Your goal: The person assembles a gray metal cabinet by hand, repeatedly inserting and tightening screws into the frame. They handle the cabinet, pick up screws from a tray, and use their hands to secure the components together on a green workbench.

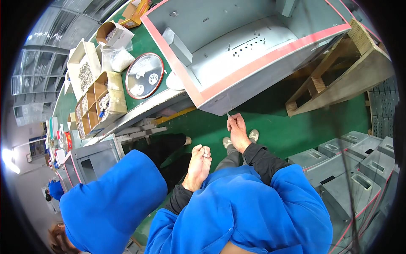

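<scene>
A large grey metal cabinet box (253, 86) with a pink-red strip round its open rim lies tilted across the bench in front of me. At its near lower corner my right hand (238, 134) pinches a small thin light-coloured piece (228, 114) that touches or nearly touches the box's underside. Its exact kind is too small to tell. My left hand (198, 167) is closed, palm up, below and left of the box. Small whitish-grey pieces (206, 152) show between its fingers. The inside floor of the box has several holes and studs.
On the green bench are a divided cardboard box (113, 80) of small hardware, a white carton (96, 57), a plastic bag (121, 59) and a round red-rimmed disc (144, 76). A wooden frame (342, 89) stands right. Grey cabinets (338, 169) sit lower right. A blue-clad person (114, 199) is close left.
</scene>
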A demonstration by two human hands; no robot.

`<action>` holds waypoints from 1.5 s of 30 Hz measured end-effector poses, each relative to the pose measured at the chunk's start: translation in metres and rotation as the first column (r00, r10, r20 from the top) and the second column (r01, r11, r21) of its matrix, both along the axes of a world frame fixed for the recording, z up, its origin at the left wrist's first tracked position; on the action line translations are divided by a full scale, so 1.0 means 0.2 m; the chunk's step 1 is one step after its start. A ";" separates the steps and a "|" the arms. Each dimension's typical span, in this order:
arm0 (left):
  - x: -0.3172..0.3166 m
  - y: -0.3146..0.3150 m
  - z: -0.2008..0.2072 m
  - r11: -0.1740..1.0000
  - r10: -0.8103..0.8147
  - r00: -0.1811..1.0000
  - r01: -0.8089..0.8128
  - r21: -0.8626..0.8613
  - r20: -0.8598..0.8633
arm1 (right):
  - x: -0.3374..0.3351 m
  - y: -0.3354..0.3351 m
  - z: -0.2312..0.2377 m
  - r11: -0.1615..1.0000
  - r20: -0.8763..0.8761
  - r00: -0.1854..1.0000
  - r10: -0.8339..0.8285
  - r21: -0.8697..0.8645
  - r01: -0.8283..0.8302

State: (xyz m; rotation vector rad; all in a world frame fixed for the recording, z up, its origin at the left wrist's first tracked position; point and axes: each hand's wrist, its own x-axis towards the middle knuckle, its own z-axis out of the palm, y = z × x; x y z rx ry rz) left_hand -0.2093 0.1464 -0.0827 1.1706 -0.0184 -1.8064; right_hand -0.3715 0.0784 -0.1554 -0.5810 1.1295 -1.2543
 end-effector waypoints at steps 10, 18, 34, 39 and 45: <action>0.13 0.00 -0.06 1.000 -0.018 0.999 0.017 -0.021 -0.031 | 0.09 -0.08 -0.05 0.987 0.039 0.990 -0.134 -0.081 0.137; 0.10 -0.11 -0.04 0.997 -0.048 0.993 0.041 -0.058 -0.111 | 0.12 -0.10 0.03 0.977 0.395 0.898 -0.192 0.160 0.138; -0.02 -0.23 0.04 0.980 -0.175 0.960 0.148 -0.135 -0.217 | 0.01 0.07 0.59 0.744 -0.590 0.796 -0.135 -0.592 -0.312; -0.03 -0.32 0.11 0.967 -0.211 0.966 0.184 -0.174 -0.149 | -0.13 -0.21 0.92 0.428 -0.483 0.577 -0.658 -0.871 -0.241; 0.00 -0.35 0.11 0.971 -0.201 0.968 0.177 -0.159 -0.149 | -0.12 -0.27 0.92 0.461 -0.586 0.517 -0.624 -0.810 -0.362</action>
